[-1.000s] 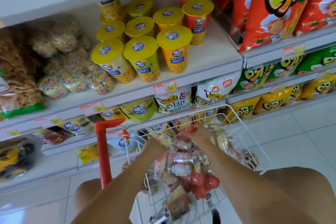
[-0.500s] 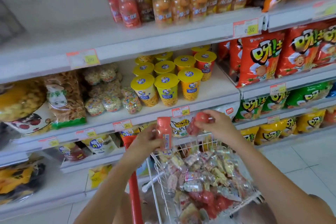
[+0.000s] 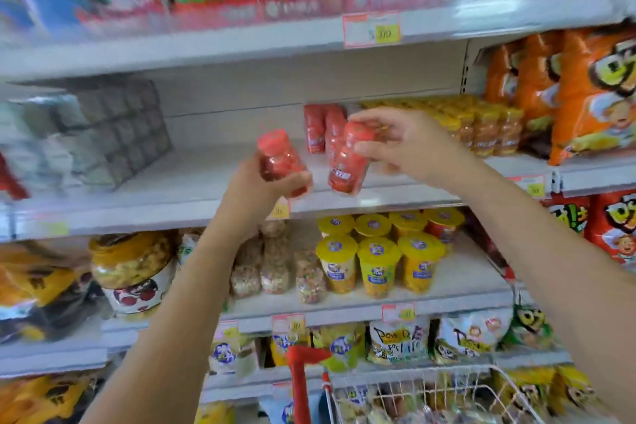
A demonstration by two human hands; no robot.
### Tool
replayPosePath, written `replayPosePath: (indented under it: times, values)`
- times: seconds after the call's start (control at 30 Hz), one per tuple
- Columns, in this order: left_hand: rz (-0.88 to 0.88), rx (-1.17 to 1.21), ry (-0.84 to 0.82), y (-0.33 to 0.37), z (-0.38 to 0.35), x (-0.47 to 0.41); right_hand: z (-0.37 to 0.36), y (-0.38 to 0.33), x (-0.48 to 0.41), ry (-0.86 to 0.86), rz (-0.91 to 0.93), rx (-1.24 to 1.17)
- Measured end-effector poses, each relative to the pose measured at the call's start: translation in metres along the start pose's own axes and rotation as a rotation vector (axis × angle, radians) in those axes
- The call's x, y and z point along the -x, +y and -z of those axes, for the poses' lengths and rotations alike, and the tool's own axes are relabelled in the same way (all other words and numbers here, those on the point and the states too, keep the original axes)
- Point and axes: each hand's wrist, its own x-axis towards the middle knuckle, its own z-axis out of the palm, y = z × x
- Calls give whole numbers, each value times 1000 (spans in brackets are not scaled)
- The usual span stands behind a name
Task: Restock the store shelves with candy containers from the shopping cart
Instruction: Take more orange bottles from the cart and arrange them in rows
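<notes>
- Shelving unit [image 3: 241, 48]: white tiers fill the view. The top tier's packets and the whole left side are smeared by blur and cut off at the frame edges.
- Middle shelf [image 3: 192, 182]: bare board at centre, stock at both ends.
- Orange snack bags [image 3: 585, 96], right end of that shelf: cartoon face, large lettering illegible, cut off at the right edge.
- Shopping cart [image 3: 430, 389], bottom of frame: white wire basket with a red handle post. Only the upper rim shows and the contents are blurred.
- Grey gridded block [image 3: 117, 127], left end of the middle shelf: nature not determinable.
- Yellow-lidded cups [image 3: 378, 265], tier below: a blue round label on each lid, print too small to read.
- Right hand [image 3: 409, 144]: fingers grasping the cap end of the right candy container [image 3: 347, 162]. It is red and tilted at the middle shelf's front edge, just beside the shelved red containers [image 3: 320, 127]. Its white label strip is unreadable.
- Left hand [image 3: 261, 189]: fingers wrapped round the lower body of the left candy container [image 3: 280, 158], red, cap uppermost, held in the air before the same shelf.
- Price tag [image 3: 371, 29], upper rail: pink border, yellow patch, digits possibly "00".
</notes>
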Motion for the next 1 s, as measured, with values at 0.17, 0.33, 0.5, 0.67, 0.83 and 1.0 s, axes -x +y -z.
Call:
replayPosePath:
  times: [0.17, 0.33, 0.5, 0.67, 0.83, 1.0]
  values:
    - [56, -140, 126, -20, 9, -85, -17, -4, -77, -155, 46, 297]
    - [169, -358, 32, -47, 0, -120, -32, 1, -118, -330, 36, 481]
    - [193, -461, -113, -55, 4, -134, -43, 9, -136, -465, 33, 642]
    - [215, -360, -338, -58, 33, -131, -41, 15, -144, -384, 97, 793]
    - [176, -334, -320, -57, 32, -133, -39, 16, -141, -319, 100, 775]
    - [142, -360, -339, -47, 5, -144, -37, 16, -139, -266, 79, 793]
